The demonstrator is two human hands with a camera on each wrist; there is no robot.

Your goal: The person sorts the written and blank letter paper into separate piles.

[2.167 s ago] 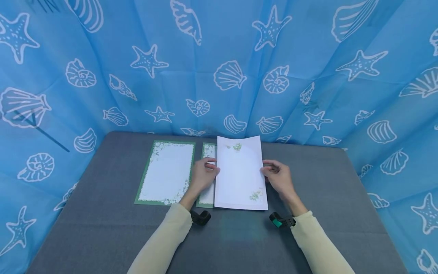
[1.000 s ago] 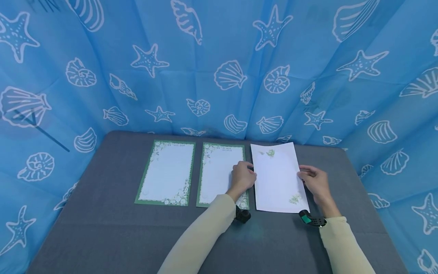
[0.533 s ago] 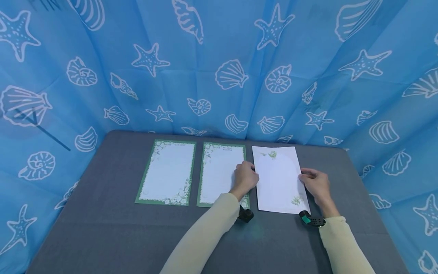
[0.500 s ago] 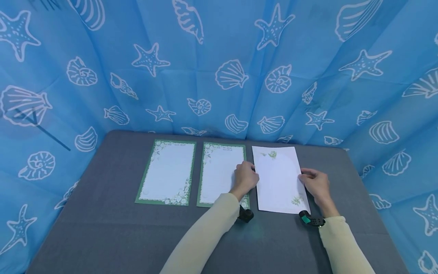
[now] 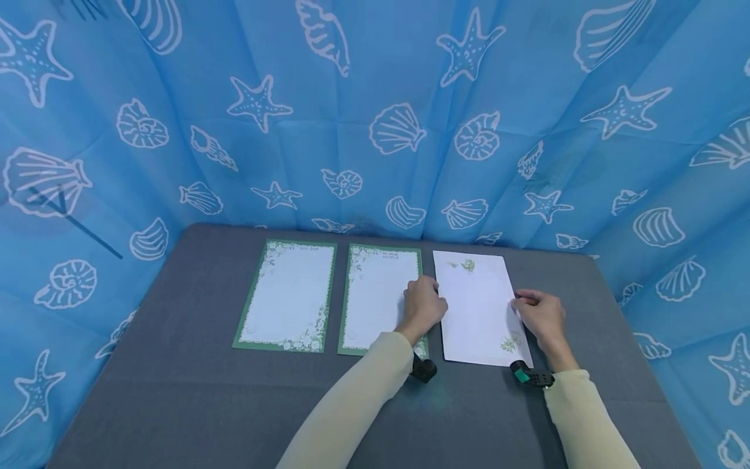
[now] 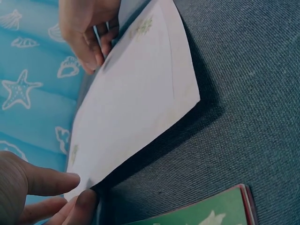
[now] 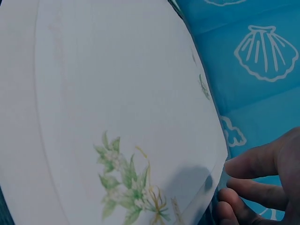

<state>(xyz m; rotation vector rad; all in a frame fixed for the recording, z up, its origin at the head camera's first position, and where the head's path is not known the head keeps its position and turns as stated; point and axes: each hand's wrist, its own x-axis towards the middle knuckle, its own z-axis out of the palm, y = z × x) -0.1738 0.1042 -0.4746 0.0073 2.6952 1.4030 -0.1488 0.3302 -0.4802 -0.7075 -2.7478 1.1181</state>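
Observation:
A white sheet of paper (image 5: pixel 477 309) with green leaf prints lies at the right of the row. My left hand (image 5: pixel 423 305) grips its left edge, thumb and fingertips close together there. At the opposite edge my right hand (image 5: pixel 541 319) holds the sheet between thumb and bent fingers. In the left wrist view the sheet (image 6: pixel 131 89) bows a little, with a dark shadow under its near edge. Beneath my left wrist and forearm lies a green-bordered sheet (image 5: pixel 375 306), partly covered. The right wrist view shows the leaf-printed surface (image 7: pixel 126 183) beside my thumb.
Another green-bordered sheet (image 5: pixel 287 296) lies at the left of the row, small print at its top. All rest on a grey cloth-covered table (image 5: pixel 234 404). A blue curtain (image 5: pixel 328 143) with shell and starfish prints hangs behind and at both sides.
Both hands have carried the white sheet rightward from over the middle green-bordered sheet, uncovering it, and set it down beside it. Over the last half second, hands and sheet have barely moved.

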